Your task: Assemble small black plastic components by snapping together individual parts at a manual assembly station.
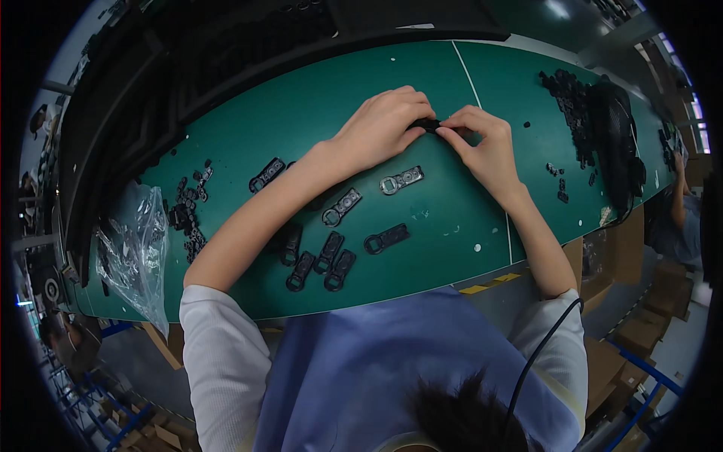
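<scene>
My left hand [385, 124] and my right hand [482, 143] meet at the far middle of the green table [444, 211]. Between their fingertips they pinch a small black plastic part [429, 126], mostly covered by the fingers. Nearer to me lie several black elongated plastic housings with a ring at one end. One housing with a greyish face [402, 180] rests just below the hands, and a second such housing [343, 207] is left of it. A plain black housing [385, 239] lies closer to the front edge. Others [329, 252] cluster by my left forearm.
A clear plastic bag [143, 252] hangs over the table's left front edge, beside loose small black parts [184, 211]. More small parts [574, 120] are heaped at the right, against a black bag-like object [611, 143]. Dark trays [248, 64] border the far side. Another person [675, 218] is at far right.
</scene>
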{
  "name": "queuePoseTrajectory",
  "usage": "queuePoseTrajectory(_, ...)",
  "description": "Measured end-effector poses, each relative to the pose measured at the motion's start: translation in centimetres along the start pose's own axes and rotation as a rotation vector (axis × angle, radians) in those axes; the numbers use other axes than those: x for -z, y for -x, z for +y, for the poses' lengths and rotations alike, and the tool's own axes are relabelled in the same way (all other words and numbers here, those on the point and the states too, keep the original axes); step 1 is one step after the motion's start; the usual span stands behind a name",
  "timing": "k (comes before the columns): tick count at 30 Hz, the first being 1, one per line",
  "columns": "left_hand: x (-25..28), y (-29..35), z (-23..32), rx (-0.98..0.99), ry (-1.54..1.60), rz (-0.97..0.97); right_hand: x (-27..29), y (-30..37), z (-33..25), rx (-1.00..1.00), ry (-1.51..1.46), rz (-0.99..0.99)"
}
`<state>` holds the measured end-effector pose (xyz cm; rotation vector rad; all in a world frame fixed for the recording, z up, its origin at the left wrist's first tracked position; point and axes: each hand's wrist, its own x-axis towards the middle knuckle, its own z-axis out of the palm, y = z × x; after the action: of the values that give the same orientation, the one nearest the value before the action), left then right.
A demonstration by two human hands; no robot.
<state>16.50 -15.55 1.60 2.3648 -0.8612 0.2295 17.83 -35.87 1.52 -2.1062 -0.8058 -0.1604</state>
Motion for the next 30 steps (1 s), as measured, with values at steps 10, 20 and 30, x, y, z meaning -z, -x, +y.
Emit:
queuePoseTrajectory(10,0.0,0.4,0.1,-0.103,-0.168,0.019,-0.3,0.5,0.1,0.072,0.187,0.105)
queuePoseTrajectory(20,0.0,0.3,-0.5,-0.03,-0.028,0.003,0.5,1.5,-0.3,0.189,0.492,0.044)
queuePoseTrajectory(30,0.4,0.1,-0.5,-0.087,-0.119,-0.046,0.2,0.9,-0.7,0.261,0.556,-0.002)
